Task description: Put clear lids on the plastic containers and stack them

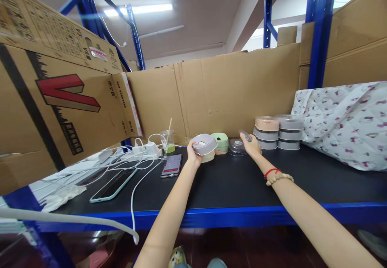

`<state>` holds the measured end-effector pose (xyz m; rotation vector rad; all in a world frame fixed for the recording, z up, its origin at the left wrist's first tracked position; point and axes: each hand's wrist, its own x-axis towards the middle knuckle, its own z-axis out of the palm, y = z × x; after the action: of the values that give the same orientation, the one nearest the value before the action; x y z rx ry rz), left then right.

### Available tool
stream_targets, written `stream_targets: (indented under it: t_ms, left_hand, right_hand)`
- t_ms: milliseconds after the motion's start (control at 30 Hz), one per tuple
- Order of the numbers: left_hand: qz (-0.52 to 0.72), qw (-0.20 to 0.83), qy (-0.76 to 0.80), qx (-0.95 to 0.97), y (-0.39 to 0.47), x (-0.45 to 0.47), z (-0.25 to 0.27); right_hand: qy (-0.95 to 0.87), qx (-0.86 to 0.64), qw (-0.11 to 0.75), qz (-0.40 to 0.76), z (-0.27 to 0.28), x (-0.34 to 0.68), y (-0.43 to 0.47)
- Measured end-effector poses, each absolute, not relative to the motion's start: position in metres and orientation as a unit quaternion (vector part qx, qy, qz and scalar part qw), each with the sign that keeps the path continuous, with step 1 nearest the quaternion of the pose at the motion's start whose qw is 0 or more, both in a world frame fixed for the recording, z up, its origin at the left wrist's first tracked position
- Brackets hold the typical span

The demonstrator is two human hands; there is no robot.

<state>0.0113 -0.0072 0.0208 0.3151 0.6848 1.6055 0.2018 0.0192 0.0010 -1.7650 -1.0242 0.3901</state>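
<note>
My left hand (194, 155) grips a lilac-grey oval plastic lid (204, 144) with an opening in its top, tilted toward me. Just behind it are a cream piece (208, 157) and a light green oval lid (220, 140) with a slot. My right hand (253, 145) is raised at the right, its fingers closed on a small grey see-through piece (245, 136), blurred so its kind is unclear. Beside that hand, a clear domed plastic piece (237, 147) lies on the black shelf top (223, 183).
Stacked grey and peach oval containers (266, 134) stand at the right, next to a patterned white quilted cloth (347, 123). On the left lie two phones (171, 166), a power strip (145, 152), white cables and a cup (169, 141) with a straw. Cardboard (229, 94) walls the back.
</note>
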Motion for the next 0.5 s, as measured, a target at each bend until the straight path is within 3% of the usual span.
stream_targets:
  t_ms: [267,500]
  left_hand:
    - [0.701,0.636,0.293,0.136,-0.008,0.011,0.021]
    - [0.697,0.628,0.307,0.158,-0.008,0.012,0.022]
  right_hand:
    - [-0.394,-0.696,0.582,0.148,-0.007,0.209,0.035]
    - [-0.359,-0.568,0.682,0.288,0.004,0.199,0.024]
